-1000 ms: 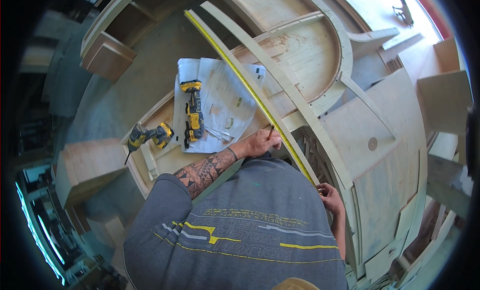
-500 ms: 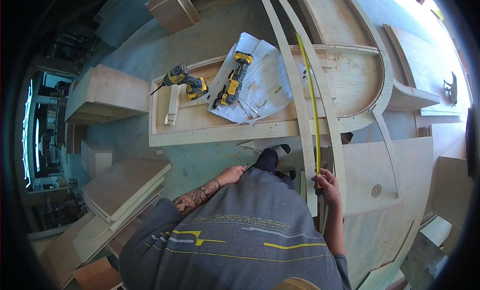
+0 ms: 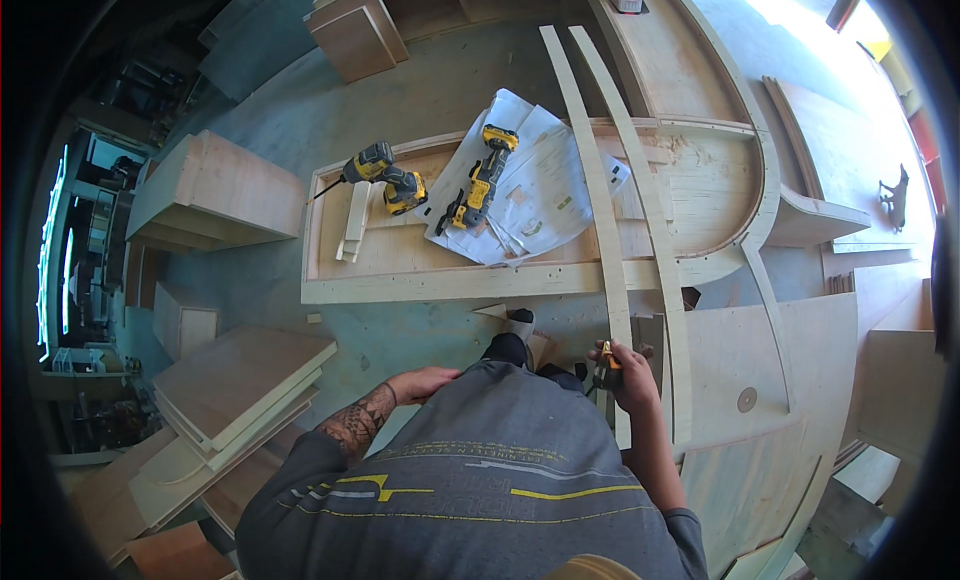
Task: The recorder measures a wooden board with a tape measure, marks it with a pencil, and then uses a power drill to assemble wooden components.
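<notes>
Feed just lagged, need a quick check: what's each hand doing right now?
Left hand: holds nothing, resting near the person's front.
Right hand: closed on a yellow-and-black tape measure, beside the curved wooden strip.

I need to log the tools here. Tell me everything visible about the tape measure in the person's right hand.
The tape measure is small, with a yellow and black case, mostly hidden inside the closed right hand. No blade shows drawn out. It sits over the near end of a long curved wooden strip, by the person's waist. Finer details are too small to tell.
</notes>
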Available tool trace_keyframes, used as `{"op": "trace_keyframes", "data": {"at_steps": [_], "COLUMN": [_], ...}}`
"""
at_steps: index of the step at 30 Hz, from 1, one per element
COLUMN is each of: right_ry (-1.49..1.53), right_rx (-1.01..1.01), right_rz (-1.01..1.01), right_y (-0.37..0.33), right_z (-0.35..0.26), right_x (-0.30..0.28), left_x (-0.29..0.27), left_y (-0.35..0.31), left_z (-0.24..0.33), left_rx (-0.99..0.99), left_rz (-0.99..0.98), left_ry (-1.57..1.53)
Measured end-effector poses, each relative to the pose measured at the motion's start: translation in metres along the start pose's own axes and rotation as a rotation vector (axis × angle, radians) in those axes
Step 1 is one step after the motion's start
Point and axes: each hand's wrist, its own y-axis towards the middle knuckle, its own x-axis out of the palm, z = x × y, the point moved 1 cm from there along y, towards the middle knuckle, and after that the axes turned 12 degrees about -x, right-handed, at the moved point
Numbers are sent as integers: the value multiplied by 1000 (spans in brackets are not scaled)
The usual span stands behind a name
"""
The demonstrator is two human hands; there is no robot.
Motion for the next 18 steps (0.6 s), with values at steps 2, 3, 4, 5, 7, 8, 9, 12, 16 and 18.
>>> {"op": "trace_keyframes", "data": {"at_steps": [2,3,4,5,7,8,9,12,16,18], "right_ry": [37,132,211,316,268,250,232,74,-327,-320], "right_rx": [9,13,35,77,11,-29,-40,-155,-361,-159], "right_rz": [34,53,108,124,96,60,77,29,85,230], "right_y": [25,42,59,76,110,128,147,202,266,289], "right_z": [-4,-7,-10,-15,-21,-24,-26,-19,-2,15], "right_x": [24,39,53,68,100,116,130,166,205,218], "left_x": [-10,-21,-31,-39,-57,-67,-76,-98,-125,-130], "left_y": [26,45,57,62,69,68,65,39,19,20], "left_z": [8,20,25,26,36,46,53,59,66,70], "left_rx": [97,100,63,114,76,124,54,8,96,136], "left_rz": [22,90,180,166,276,270,271,293,305,315], "left_ry": [33,365,699,699,710,717,768,790,897,873]}}
